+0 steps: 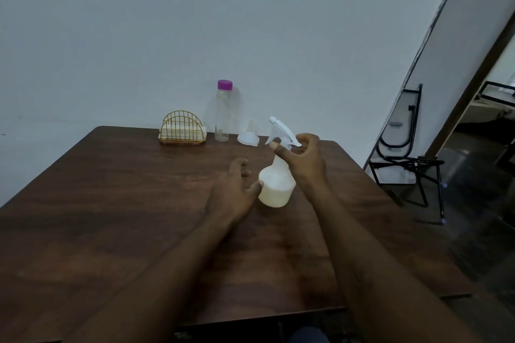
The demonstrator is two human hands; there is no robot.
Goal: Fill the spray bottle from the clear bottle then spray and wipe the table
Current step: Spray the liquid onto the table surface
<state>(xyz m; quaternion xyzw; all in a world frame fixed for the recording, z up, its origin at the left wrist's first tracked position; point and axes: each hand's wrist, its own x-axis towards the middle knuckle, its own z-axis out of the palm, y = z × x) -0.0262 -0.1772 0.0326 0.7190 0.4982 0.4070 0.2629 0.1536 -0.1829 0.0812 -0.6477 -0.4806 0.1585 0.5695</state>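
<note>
A white spray bottle point(274, 188) with a white trigger head stands near the middle of the brown table point(125, 203). My right hand point(305, 159) curls round its neck just under the trigger head, with the thumb on the near side. Beside the bottle's base my left hand point(231, 195) is relaxed, its thumb tip touching the base and its fingers apart from it. The clear bottle point(222, 113) with a purple cap stands upright at the table's far edge. A small white funnel point(248, 136) sits mouth-down to its right.
A gold wire holder point(182, 128) with white cloths or napkins stands at the far edge, left of the clear bottle. A pale wall runs behind the table. A black folding chair point(407, 159) stands on the floor to the right.
</note>
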